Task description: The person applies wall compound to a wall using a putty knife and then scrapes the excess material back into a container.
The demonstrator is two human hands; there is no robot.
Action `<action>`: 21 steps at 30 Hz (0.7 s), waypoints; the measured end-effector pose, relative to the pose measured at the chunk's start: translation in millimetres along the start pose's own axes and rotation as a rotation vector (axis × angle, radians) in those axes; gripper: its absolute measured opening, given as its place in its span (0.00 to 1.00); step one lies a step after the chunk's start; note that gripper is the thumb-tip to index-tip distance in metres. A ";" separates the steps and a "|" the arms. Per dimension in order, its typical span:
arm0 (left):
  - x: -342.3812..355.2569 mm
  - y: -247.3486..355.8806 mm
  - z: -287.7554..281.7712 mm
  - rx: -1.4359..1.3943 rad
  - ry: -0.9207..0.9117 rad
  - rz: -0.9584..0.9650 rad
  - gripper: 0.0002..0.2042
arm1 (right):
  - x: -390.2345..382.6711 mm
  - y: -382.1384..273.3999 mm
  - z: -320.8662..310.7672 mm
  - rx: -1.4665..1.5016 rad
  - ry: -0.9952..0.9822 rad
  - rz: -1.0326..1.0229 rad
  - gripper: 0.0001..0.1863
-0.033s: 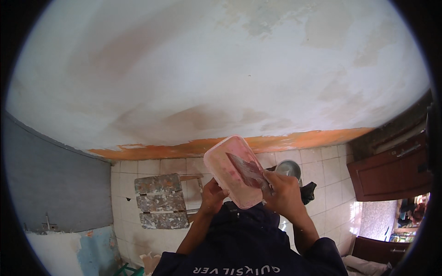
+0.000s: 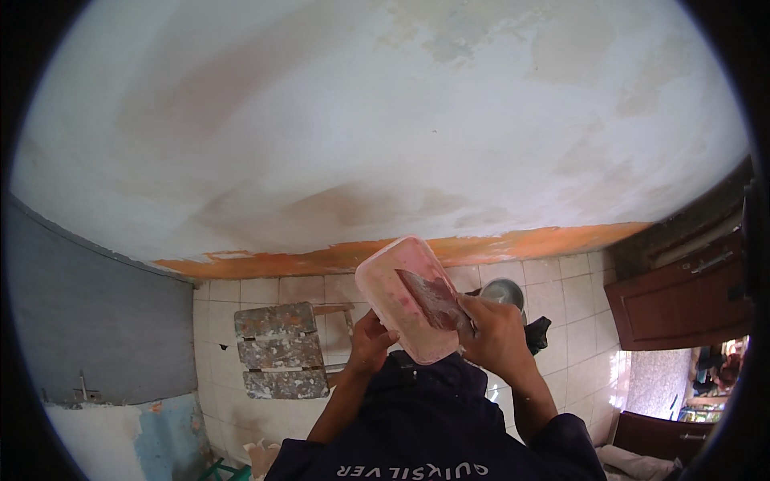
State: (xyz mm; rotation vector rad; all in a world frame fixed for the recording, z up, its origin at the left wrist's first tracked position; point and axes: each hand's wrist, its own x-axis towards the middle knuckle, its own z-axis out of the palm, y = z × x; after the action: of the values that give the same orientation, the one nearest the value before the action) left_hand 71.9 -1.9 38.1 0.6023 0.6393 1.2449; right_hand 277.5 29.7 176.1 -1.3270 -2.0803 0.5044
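Observation:
A pink, rectangular plastic tray (image 2: 382, 278) is tilted in front of me, streaked with pale paste. My left hand (image 2: 370, 345) is closed on its lower left edge. My right hand (image 2: 496, 337) grips a wide putty knife (image 2: 425, 298), whose paste-smeared blade rests in or just over the tray; I cannot tell if it touches. Beyond the tray rises a white, patchy wall (image 2: 337, 128) with an orange strip (image 2: 521, 240) along its base.
A paint-spattered wooden stool (image 2: 277, 349) stands left on the tiled floor (image 2: 577, 321); a metal bucket (image 2: 501, 290) sits behind my right hand. A grey wall (image 2: 96, 305) bounds the left. Brown doors (image 2: 666, 305) are at the right, beside a bright opening with clutter.

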 end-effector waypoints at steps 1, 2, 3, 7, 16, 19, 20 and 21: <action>-0.1 1.0 2.9 0.013 -0.011 0.007 0.31 | 1.6 2.7 -1.6 -0.022 -0.041 0.005 0.14; -0.2 2.2 5.1 0.023 -0.025 -0.002 0.31 | 5.4 2.7 0.3 -0.012 -0.028 -0.012 0.14; 0.4 3.8 7.5 0.034 -0.041 -0.015 0.31 | 10.1 1.1 4.1 -0.003 -0.013 -0.024 0.15; 1.4 0.0 9.6 0.079 -0.051 -0.029 0.31 | 15.1 -3.9 15.8 0.020 -0.067 -0.035 0.16; 4.8 -2.6 8.3 0.000 -0.059 -0.003 0.30 | 19.2 -1.1 4.4 0.116 -0.001 -0.012 0.17; 8.4 -0.6 15.0 0.027 -0.035 -0.001 0.30 | 11.5 -10.5 20.4 -0.022 -0.061 -0.025 0.15; 8.9 -0.3 14.1 0.001 -0.018 -0.017 0.30 | 11.3 -11.7 14.8 -0.024 -0.065 -0.020 0.15; 6.7 -1.1 11.3 -0.031 0.008 -0.024 0.30 | 11.1 -15.0 5.6 -0.027 -0.079 -0.023 0.15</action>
State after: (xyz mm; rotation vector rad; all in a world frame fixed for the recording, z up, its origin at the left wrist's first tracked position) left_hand 82.1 3.6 44.3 0.5620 0.6314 1.2330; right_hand 260.3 33.4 184.2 -1.3164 -2.1708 0.5288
